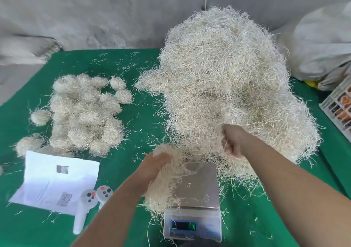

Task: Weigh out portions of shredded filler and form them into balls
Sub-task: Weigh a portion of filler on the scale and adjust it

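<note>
On the green table cloth, finished balls lie left beside a paper sheet. The left hand grips a filler tuft over the scale; the right hand clutches strands from the filler heap. Grey sheeting hangs behind.

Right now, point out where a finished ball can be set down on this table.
Free green cloth lies between the finished balls and the big filler heap, and behind the balls toward the far table edge. It is crowded around the scale, paper sheet and two white controllers.
</note>
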### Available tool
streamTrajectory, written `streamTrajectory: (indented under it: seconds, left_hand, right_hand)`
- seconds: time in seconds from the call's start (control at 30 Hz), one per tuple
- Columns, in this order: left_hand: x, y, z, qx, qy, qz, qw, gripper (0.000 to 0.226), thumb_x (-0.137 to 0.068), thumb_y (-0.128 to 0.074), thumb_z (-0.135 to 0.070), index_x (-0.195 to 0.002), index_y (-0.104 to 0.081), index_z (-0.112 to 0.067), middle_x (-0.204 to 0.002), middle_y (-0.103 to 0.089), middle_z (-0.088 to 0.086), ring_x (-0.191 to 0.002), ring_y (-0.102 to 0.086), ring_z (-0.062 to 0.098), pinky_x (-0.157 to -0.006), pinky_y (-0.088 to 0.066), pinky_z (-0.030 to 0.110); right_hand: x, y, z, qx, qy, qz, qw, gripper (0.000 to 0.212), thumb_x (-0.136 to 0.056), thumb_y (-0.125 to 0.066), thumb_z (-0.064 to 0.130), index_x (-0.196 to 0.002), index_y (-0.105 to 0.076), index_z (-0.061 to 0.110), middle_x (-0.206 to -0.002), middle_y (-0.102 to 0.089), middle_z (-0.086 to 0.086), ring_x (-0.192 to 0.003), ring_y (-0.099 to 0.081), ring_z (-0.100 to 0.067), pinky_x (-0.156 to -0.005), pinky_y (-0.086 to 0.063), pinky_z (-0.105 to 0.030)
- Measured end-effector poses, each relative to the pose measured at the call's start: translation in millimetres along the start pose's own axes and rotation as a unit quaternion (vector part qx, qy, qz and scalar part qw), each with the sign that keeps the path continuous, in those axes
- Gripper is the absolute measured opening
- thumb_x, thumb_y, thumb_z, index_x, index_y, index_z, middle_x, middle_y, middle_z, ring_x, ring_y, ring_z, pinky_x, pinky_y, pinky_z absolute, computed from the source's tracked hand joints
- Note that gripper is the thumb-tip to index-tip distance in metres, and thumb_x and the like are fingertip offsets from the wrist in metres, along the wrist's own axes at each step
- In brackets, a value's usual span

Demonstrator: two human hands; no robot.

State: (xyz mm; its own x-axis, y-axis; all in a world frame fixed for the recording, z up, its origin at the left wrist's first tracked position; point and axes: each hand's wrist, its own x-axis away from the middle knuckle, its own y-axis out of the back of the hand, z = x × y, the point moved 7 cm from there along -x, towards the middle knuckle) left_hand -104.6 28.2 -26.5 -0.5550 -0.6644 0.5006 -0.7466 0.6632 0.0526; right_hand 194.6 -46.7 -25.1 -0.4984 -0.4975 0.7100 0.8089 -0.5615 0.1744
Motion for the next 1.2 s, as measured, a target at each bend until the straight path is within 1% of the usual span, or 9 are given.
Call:
streamTrajectory:
  seconds: [0.13,0.3,0.43,0.6,0.7,0.83,1.0,1.1,1.2]
  left_hand:
    - [-2,29,10,0.053,0.041,-0.077,0.995,0.022,-0.099,-0.060,-0.026,-0.114,-0.069,-0.012,-0.118,-0.072,0.014,-0.113,-0.067,0.033,-0.107,-0.048,0.054]
    - [-16,10,-14,0.180,0.044,-0.116,0.976,0.015,-0.099,-0.060,-0.033,-0.106,-0.066,-0.022,-0.099,-0.078,0.006,-0.096,-0.076,0.026,-0.075,-0.062,0.042]
    - [-32,-11,-44,0.321,0.042,-0.083,0.942,0.037,-0.092,-0.063,-0.035,-0.118,-0.066,-0.009,-0.116,-0.069,0.017,-0.103,-0.068,0.035,-0.078,-0.061,0.051]
    - [-48,-23,-70,0.403,0.031,-0.070,0.912,0.048,-0.097,-0.059,-0.043,-0.129,-0.064,-0.008,-0.118,-0.057,0.009,-0.105,-0.053,0.031,-0.105,-0.044,0.055]
    - [-51,-30,-85,0.449,0.000,-0.073,0.890,0.041,-0.099,-0.054,-0.046,-0.097,-0.067,-0.008,-0.091,-0.058,0.012,-0.080,-0.060,0.024,-0.083,-0.058,0.044]
    - [-51,-51,-98,0.511,-0.034,-0.082,0.855,0.044,-0.105,-0.048,-0.052,-0.108,-0.070,-0.014,-0.104,-0.076,0.013,-0.094,-0.076,0.024,-0.078,-0.062,0.043]
    - [-19,-96,-78,0.166,-0.014,-0.140,0.976,0.081,-0.084,-0.041,-0.078,-0.143,-0.051,-0.024,-0.142,-0.055,0.014,-0.133,-0.054,0.038,-0.110,-0.043,0.061]
    - [-11,-91,-85,0.018,-0.069,-0.109,0.991,0.075,-0.071,-0.047,-0.076,-0.131,-0.046,-0.032,-0.136,-0.046,0.001,-0.126,-0.051,0.021,-0.107,-0.042,0.045]
    - [-5,-72,-87,0.088,-0.132,-0.087,0.984,0.033,-0.082,-0.061,-0.055,-0.102,-0.067,-0.030,-0.105,-0.069,-0.006,-0.098,-0.068,0.005,-0.085,-0.047,0.029]
  right_hand:
    - [-19,42,40,-0.100,0.045,-0.066,0.992,0.023,-0.107,-0.053,0.029,-0.094,-0.055,0.011,-0.075,-0.052,-0.002,-0.058,-0.045,-0.013,-0.049,-0.042,-0.028]
    - [-3,4,85,0.379,0.151,0.093,0.908,0.096,-0.092,-0.079,0.030,-0.162,-0.014,0.030,-0.148,-0.046,-0.025,-0.106,-0.069,-0.035,-0.090,-0.060,-0.046]
    - [22,13,118,0.593,0.196,0.033,0.780,0.071,-0.100,-0.062,0.048,-0.161,-0.030,0.029,-0.169,-0.027,-0.007,-0.145,-0.043,-0.035,-0.121,-0.030,-0.057]
    - [61,70,152,0.466,0.236,-0.048,0.851,0.057,-0.098,-0.061,0.056,-0.149,-0.044,0.039,-0.149,-0.055,-0.012,-0.112,-0.064,-0.028,-0.112,-0.042,-0.059]
    - [85,41,139,0.387,0.326,-0.107,0.856,0.059,-0.097,-0.057,0.061,-0.149,-0.043,0.036,-0.130,-0.064,-0.001,-0.103,-0.066,-0.018,-0.098,-0.055,-0.049]
    - [108,-67,60,0.122,0.242,0.098,0.958,0.085,-0.086,-0.048,0.078,-0.159,-0.024,0.043,-0.154,-0.050,0.006,-0.131,-0.057,-0.023,-0.102,-0.049,-0.046]
    - [107,-104,32,-0.191,0.158,0.151,0.957,0.044,-0.094,-0.062,0.062,-0.115,-0.073,0.025,-0.110,-0.078,-0.011,-0.101,-0.077,-0.026,-0.088,-0.060,-0.045]
    - [90,-69,30,-0.212,0.153,0.031,0.965,0.023,-0.096,-0.065,0.020,-0.114,-0.069,0.006,-0.093,-0.075,-0.018,-0.074,-0.074,-0.025,-0.060,-0.058,-0.035]
    - [91,-52,25,-0.240,0.143,-0.022,0.960,0.058,-0.093,-0.074,0.024,-0.141,-0.051,0.004,-0.108,-0.076,-0.016,-0.095,-0.075,-0.033,-0.084,-0.062,-0.050]
